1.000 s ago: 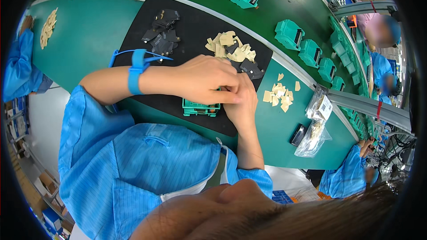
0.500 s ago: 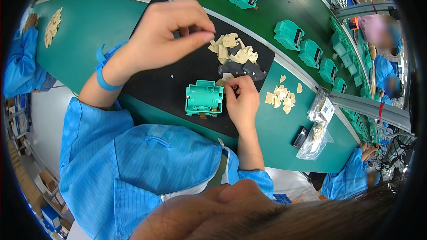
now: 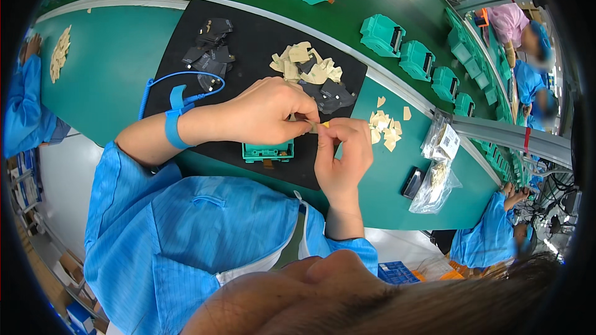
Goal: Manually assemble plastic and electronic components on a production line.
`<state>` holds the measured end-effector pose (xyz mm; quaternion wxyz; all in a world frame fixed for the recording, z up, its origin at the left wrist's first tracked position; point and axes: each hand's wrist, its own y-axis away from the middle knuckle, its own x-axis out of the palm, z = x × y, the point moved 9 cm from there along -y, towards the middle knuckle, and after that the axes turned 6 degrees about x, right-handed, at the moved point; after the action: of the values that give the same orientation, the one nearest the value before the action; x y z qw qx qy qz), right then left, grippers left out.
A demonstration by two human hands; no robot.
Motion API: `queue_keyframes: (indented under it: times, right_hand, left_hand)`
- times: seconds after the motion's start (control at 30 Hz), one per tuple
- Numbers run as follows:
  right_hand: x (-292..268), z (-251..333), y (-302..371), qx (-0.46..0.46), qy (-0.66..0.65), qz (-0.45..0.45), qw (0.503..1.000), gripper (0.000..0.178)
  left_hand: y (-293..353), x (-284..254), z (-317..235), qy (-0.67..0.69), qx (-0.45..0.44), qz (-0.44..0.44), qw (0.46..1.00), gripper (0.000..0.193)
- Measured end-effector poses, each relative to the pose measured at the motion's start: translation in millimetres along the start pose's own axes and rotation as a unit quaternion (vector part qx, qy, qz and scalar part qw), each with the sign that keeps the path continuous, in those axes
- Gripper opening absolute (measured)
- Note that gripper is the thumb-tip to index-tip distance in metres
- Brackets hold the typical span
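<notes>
My left hand (image 3: 267,111), with a blue wrist strap (image 3: 176,121), is closed in a pinch over the black mat (image 3: 248,62). Its fingertips meet those of my right hand (image 3: 344,155), also pinched. A small yellowish piece (image 3: 325,125) shows at the right fingertips; the fingers cover most of it, so its kind is unclear. Below my left hand sits a green plastic housing (image 3: 268,153), its upper part hidden by that hand. Just beyond my hands lies a heap of tan paper-like pieces (image 3: 316,68) mixed with black flat pieces (image 3: 333,95).
More black flat pieces (image 3: 211,56) lie on the mat's left. Loose tan pieces (image 3: 386,129), a small black object (image 3: 411,183) and clear plastic bags (image 3: 437,180) are at right. Green housings (image 3: 382,35) line the belt beyond the rail. Co-workers in blue sit left and right.
My left hand has come down and right from above the mat to meet my right hand, now covering part of the housing. The view has shifted, showing the black pieces on the left.
</notes>
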<state>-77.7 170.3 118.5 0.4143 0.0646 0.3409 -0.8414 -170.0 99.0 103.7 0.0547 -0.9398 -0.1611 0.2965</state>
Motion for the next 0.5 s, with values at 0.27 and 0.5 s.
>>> queue_keyframes:
  times: [0.27, 0.5]
  right_hand:
    - [5, 26, 11, -0.161, 0.242, -0.06, 0.955, 0.018]
    - [10, 25, 9, -0.15, 0.213, -0.028, 0.965, 0.017]
  left_hand:
    - [4, -3, 5, 0.071, -0.035, -0.047, 0.996, 0.008]
    - [5, -4, -5, -0.063, 0.064, -0.079, 0.993, 0.005]
